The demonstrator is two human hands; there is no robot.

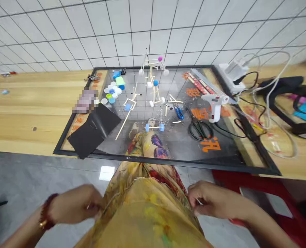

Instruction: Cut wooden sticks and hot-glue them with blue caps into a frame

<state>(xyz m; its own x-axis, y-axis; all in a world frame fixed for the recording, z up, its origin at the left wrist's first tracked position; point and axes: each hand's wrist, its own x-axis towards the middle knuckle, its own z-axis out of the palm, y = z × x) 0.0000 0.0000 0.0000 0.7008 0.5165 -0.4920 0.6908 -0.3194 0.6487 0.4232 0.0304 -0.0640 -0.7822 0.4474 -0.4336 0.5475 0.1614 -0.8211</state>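
Note:
Both hands are low, in front of the table edge, at either side of the yellow patterned clothing (145, 210). My left hand (76, 204), with a red bracelet at its wrist, is closed with its fingertips at the cloth's left edge. On the other side, my right hand (207, 199) has its fingers curled against the cloth's right edge. Nearest on the table is a small wheel-and-axle piece (154, 127), two blue caps joined by a stick. Behind it stands a stick model (153, 82) with white, blue and magenta parts. A jointed stick piece (129, 106) lies to its left.
Black sheets (94, 129) overhang the front edge at left, near several bottle caps (112, 91). Blue-handled pliers (178, 112), black scissors (199, 127) and a white glue gun (215, 106) lie at right. Cables trail from a power strip (231, 79). A red stool (261, 193) is below.

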